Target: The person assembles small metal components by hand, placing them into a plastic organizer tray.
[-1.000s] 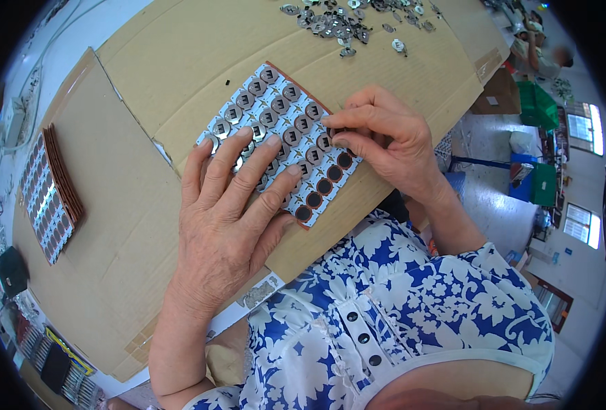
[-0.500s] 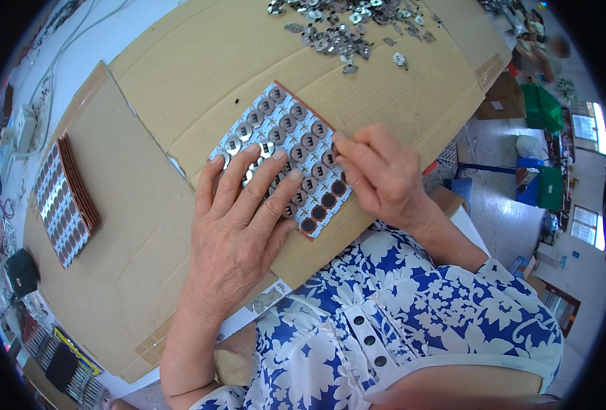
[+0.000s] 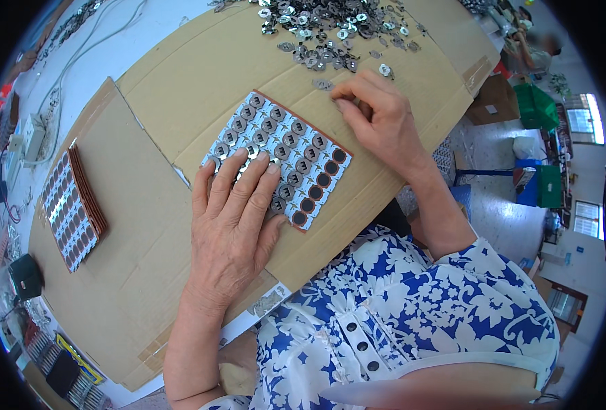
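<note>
A flat white-and-blue panel (image 3: 325,199) with a reddish-brown edge lies at a slant on the cardboard. Rows of round silver metal clips (image 3: 290,139) cover most of it; along its right side runs a row of bare dark discs (image 3: 323,180). Flat on the panel's left part rests my left hand (image 3: 231,212), its fingers spread over several clips. Beyond the panel's far right edge, my right hand (image 3: 379,117) hovers with thumb and forefinger brought together. Whatever it pinches, if anything, is hidden. One loose metal clip (image 3: 322,85) is close to those fingertips.
At the far side lies a heap of loose metal clips (image 3: 330,34). A stack of similar panels (image 3: 74,212) stands on the left. Cardboard (image 3: 146,225) covers the table. Cables and a power strip (image 3: 33,137) are at the far left, green crates (image 3: 536,107) at the right.
My right hand has moved from the panel's right edge away toward the clip heap. The whole row of dark discs is now uncovered. My left hand stays on the panel.
</note>
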Action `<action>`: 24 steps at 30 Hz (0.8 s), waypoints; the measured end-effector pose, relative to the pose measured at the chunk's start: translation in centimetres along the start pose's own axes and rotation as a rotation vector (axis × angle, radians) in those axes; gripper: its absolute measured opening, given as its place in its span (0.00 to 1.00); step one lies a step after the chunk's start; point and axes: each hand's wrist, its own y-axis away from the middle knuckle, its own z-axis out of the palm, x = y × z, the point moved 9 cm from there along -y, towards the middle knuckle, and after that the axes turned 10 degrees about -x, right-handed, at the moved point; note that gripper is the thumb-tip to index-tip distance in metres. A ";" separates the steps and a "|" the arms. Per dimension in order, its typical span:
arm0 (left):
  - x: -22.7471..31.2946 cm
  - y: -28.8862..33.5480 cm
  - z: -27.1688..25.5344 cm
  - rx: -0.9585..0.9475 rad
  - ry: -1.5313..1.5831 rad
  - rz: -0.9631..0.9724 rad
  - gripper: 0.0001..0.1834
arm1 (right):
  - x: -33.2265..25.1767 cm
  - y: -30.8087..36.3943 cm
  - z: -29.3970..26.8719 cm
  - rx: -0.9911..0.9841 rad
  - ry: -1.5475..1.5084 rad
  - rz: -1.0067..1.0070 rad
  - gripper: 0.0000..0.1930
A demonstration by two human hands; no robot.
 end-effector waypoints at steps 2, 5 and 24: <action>-0.2 0.1 0.0 0.006 -0.003 -0.002 0.34 | 0.2 0.8 0.0 -0.056 -0.086 0.061 0.06; -0.3 0.3 -0.2 0.015 0.008 0.011 0.34 | 0.9 1.6 0.3 -0.100 -0.239 0.154 0.05; -1.3 0.5 -0.9 0.025 -0.009 -0.013 0.29 | -7.7 6.1 5.2 -0.349 -0.632 0.043 0.08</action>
